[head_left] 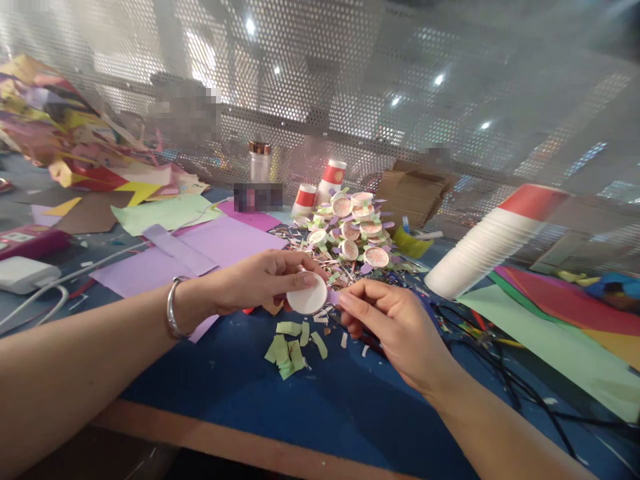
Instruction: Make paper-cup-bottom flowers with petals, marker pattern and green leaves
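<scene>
My left hand (273,277) grips a round white disc (304,301), which looks like the cut-off base of a paper cup, with the thumb across its face. At the disc's right edge, my right hand (385,313) pinches a small purple paper strip (333,299) between thumb and finger. Whether the strip is stuck to the disc I cannot tell. Below the hands lie several small light green paper pieces (287,350). Beyond them is a heap of cup bases (351,231) with purple and green paper tabs around their rims.
Purple paper sheets (230,240) lie at left beside a white charger (27,275) and its cable. A stack of paper cups (480,253) leans at right, near coloured sheets (565,347) and black cables (510,373). A cardboard box (413,193) and jar (259,163) stand behind.
</scene>
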Tool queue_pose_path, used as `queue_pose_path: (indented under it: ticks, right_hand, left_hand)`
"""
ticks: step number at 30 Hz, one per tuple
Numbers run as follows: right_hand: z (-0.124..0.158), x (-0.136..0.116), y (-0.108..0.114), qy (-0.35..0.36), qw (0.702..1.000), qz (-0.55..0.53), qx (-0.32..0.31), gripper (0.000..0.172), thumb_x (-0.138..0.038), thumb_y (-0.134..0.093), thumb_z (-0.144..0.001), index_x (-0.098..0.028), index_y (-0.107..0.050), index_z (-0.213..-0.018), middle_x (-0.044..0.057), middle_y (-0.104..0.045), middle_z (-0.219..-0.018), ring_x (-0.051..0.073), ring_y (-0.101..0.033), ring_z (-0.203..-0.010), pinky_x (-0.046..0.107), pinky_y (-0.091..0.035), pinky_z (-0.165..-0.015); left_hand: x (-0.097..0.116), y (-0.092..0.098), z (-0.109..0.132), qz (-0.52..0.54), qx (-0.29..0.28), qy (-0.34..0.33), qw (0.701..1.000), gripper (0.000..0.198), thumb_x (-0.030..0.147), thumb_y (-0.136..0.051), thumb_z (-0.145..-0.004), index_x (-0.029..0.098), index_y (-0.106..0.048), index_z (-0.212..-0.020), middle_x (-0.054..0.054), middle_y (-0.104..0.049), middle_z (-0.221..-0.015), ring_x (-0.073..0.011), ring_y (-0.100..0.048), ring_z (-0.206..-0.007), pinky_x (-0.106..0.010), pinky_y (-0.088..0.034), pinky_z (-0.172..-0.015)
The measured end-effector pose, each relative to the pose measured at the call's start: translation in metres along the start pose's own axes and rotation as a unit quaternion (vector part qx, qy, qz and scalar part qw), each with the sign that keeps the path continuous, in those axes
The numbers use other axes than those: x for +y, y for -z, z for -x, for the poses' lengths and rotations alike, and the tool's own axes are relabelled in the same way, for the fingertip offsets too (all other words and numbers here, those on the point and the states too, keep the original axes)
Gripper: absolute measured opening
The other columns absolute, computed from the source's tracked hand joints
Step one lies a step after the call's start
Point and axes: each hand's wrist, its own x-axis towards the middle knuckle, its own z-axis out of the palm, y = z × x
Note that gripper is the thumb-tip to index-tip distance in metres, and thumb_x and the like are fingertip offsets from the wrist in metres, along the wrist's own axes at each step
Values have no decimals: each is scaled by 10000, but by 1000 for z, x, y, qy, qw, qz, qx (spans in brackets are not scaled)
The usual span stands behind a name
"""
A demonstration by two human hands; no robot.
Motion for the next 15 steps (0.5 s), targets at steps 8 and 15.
queue_pose_path:
  ticks: [8, 15]
  right_hand:
    - [1, 0, 0, -22, 999, -30, 15, 305, -448, -729, -907, -180, -668, -776, -5, -631, -681, 95, -555, -582, 201, -446, -536]
    - [1, 0, 2, -42, 994, -92, 39, 307, -455, -758, -877, -174, -685, -776, 2, -647, -696, 89, -563, -582, 203, -460, -558]
  left_hand:
    - [2, -9, 8, 4, 5, -85, 996, 753, 228, -923, -661, 235, -506, -1287, -13, -625, -1065, -123, -634, -825, -209, -528, -670]
    - [8, 3, 7, 65, 36, -114, 991, 648, 88, -862, -710, 218, -554, -1264, -24, -609, -1182, -100, -669, -799, -201, -569, -662]
